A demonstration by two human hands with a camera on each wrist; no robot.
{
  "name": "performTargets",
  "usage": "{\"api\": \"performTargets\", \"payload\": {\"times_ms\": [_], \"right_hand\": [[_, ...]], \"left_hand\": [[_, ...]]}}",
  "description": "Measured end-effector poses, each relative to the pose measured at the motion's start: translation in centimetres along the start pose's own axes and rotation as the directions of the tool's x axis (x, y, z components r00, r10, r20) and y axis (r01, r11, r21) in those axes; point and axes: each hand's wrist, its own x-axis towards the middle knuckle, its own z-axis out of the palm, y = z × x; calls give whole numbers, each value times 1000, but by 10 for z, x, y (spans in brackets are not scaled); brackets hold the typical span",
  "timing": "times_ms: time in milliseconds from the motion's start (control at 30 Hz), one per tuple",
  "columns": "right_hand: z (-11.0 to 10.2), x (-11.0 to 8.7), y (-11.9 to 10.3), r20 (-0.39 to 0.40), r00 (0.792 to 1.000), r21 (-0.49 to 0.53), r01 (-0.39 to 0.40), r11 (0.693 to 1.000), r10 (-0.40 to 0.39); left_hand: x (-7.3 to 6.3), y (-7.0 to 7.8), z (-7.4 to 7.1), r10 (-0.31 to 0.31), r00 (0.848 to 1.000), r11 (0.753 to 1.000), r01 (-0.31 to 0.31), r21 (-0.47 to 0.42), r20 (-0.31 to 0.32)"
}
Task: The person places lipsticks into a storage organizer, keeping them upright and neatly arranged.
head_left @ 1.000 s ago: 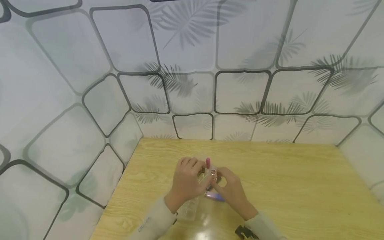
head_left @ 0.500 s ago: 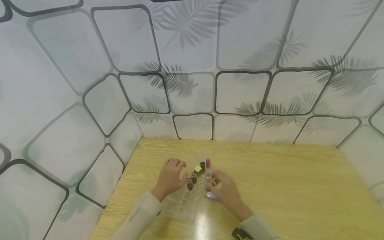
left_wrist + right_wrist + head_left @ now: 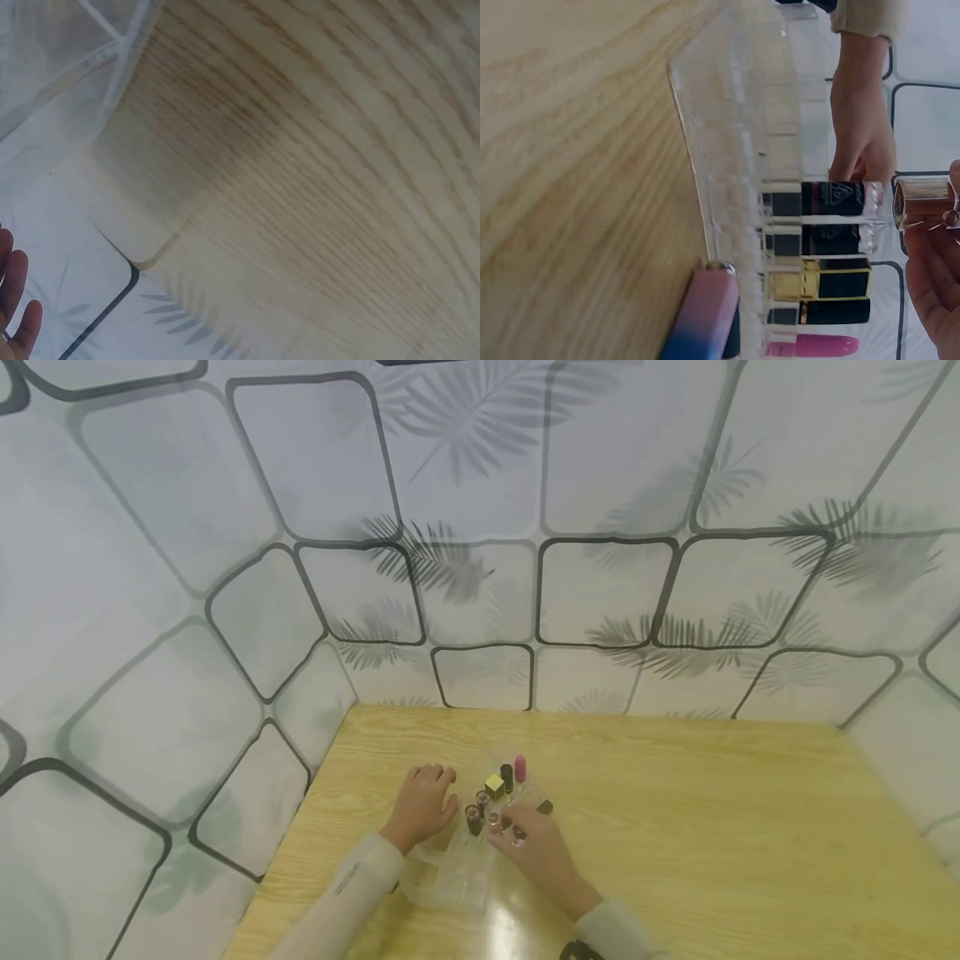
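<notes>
My right hand (image 3: 536,852) pinches a shiny rose-gold lipstick (image 3: 922,204) between thumb and fingers, over a clear lipstick organizer (image 3: 462,885). Several lipsticks stand upright in its slots: two black ones with patterned tops, the nearer black lipstick (image 3: 473,820) and its neighbour (image 3: 483,800), a gold-and-black lipstick (image 3: 844,279), a slim black lipstick (image 3: 832,311) and a pink lipstick (image 3: 521,768). My left hand (image 3: 420,807) holds nothing and is at the organizer's left side, fingers loosely bent. In the left wrist view only some fingertips show at the edge.
On the wooden table (image 3: 712,827), right of the organizer, lies a pink-to-blue tube (image 3: 703,311). A dark item (image 3: 545,807) is near it, partly behind my right hand. The patterned wall (image 3: 480,677) borders the table at the back and left.
My left hand has let go near the lipstick and drawn back to the left. My right hand has carried the lipstick leftward and nearer, over the organizer's slots beside the black lipsticks.
</notes>
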Motion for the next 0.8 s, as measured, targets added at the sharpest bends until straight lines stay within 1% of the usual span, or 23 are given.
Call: {"api": "performTargets", "payload": {"times_ms": [33,133,267,367,400,467,567,700,800], "right_hand": [[2,-1,-1,-2,1000,0,9,1000,-9],[10,-3,-3,4,1000,-19,0,1000,0],[19,-5,-7,52,997,-103,-52,993,57],[24,-6,-10,93,990,-132,-97,986,110],[25,-6,-11,101,988,-125,-107,986,120],[27,-7,-12,114,983,-101,-131,986,143],[30,-9,-13,124,981,-72,-144,987,152],[34,-11,-12,133,981,-78,-133,988,142],[37,-11,-11,126,984,-98,-111,989,123]], "left_hand": [[0,-1,2,-1,1000,1000,1,4,9],[0,-2,7,-18,999,1000,17,12,30],[1,-2,10,-48,998,999,48,-1,46],[0,-3,12,-68,996,998,69,-9,55],[-1,-3,12,-77,996,997,78,-16,55],[-2,-3,13,-92,995,995,93,-29,46],[-4,-3,14,-104,994,994,105,-37,26],[-5,-3,16,-91,996,995,91,-36,-14],[-4,-3,17,-83,996,996,81,-39,-40]]}}
